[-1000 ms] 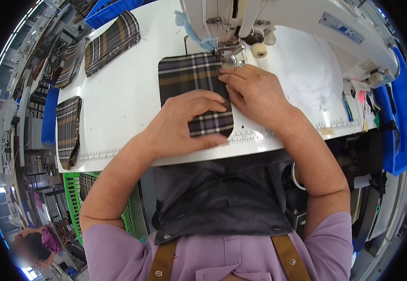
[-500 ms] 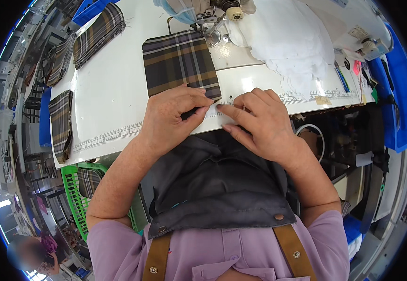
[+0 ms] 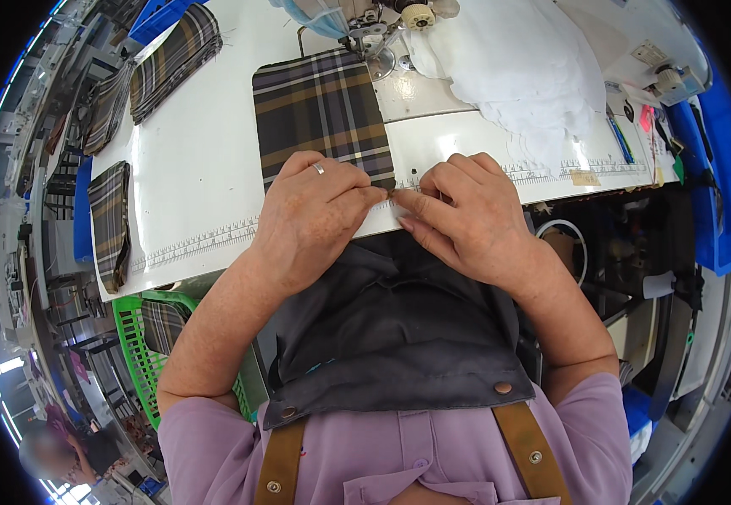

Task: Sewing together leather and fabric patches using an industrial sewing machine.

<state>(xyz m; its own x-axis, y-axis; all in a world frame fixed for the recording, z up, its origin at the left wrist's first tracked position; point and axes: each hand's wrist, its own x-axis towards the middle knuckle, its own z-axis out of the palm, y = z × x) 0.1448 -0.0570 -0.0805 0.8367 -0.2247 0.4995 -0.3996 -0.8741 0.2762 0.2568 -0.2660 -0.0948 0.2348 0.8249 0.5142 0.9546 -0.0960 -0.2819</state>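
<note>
A dark plaid fabric piece (image 3: 323, 118) with brown, purple and white stripes lies flat on the white sewing table, its far edge close to the sewing machine's needle area (image 3: 370, 42). My left hand (image 3: 311, 206) is closed at its near right corner, thumb and forefinger pinching the edge. From the other side my right hand (image 3: 466, 215) meets that corner with its forefinger, the fingers curled and the thumb lower and apart. The corner itself is mostly hidden between my fingertips.
Stacks of plaid pieces (image 3: 176, 63) lie at the table's left, with another stack (image 3: 110, 227) on its left edge. White cloth pieces (image 3: 517, 76) spread right of the needle. A green basket (image 3: 134, 337) stands below left. Blue bins (image 3: 715, 185) line the right.
My left hand has turned over the corner and its fingertips have closed up to my right forefinger. The fabric has barely shifted.
</note>
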